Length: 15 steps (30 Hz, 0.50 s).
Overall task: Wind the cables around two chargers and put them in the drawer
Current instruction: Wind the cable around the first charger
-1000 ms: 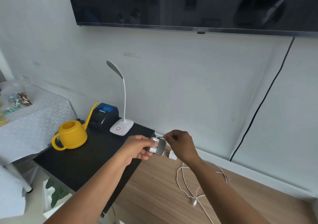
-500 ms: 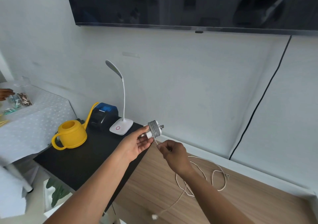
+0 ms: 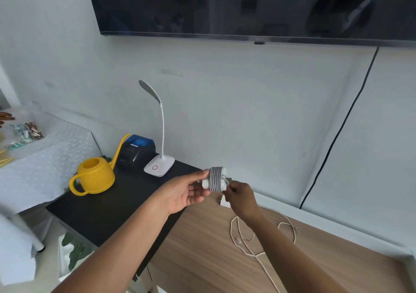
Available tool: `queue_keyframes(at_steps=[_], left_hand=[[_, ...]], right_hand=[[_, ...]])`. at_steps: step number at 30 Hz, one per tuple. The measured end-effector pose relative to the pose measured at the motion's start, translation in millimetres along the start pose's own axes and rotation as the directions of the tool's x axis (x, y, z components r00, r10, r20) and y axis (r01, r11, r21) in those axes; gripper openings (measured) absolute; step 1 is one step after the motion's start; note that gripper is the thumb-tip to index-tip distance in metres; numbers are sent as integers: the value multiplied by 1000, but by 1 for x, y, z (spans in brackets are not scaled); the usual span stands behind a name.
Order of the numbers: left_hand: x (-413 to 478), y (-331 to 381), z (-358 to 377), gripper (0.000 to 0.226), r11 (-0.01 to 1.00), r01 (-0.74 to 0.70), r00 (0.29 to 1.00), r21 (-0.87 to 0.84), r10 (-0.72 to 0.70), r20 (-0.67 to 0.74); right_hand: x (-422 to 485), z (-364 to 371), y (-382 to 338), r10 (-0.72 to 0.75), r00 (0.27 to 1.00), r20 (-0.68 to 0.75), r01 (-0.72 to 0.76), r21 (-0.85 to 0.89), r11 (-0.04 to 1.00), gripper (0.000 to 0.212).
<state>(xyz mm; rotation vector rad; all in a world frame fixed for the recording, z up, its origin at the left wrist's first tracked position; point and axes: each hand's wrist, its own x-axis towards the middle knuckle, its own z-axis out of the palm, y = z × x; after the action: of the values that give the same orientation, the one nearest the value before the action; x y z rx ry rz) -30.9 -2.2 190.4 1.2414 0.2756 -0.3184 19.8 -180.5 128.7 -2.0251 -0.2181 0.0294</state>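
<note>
My left hand [image 3: 184, 191] holds a white charger [image 3: 215, 179] in the air, with its cable wound around the body in several tight turns. My right hand [image 3: 242, 197] pinches the cable's end right against the charger's right side. A second white charger [image 3: 223, 201] lies on the wooden top just below my right hand, partly hidden by it. Its loose white cable [image 3: 249, 245] sprawls in loops over the wood toward the front. No drawer is in view.
A black cabinet top [image 3: 108, 211] on the left carries a yellow watering can [image 3: 94, 175], a black and blue box [image 3: 137, 152] and a white desk lamp [image 3: 158, 164]. A TV [image 3: 247, 6] hangs above; a black cord [image 3: 333, 139] runs down the wall. Another person's fingers [image 3: 5, 117] show at far left.
My right hand has come up from below with the cable's free end and now sits against the charger. The trailing length that hung down is wound onto the charger.
</note>
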Motion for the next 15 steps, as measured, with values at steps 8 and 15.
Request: queue_keyframes(at_steps=[8, 15], left_hand=[[-1, -6, 4, 51, 942, -22, 1000, 336, 17, 17], [9, -15, 9, 46, 938, -17, 987, 347, 71, -144]], right_hand=[[14, -24, -17, 10, 1000, -26, -11, -44, 999, 14], [8, -32, -39, -36, 999, -37, 33, -70, 997, 17]])
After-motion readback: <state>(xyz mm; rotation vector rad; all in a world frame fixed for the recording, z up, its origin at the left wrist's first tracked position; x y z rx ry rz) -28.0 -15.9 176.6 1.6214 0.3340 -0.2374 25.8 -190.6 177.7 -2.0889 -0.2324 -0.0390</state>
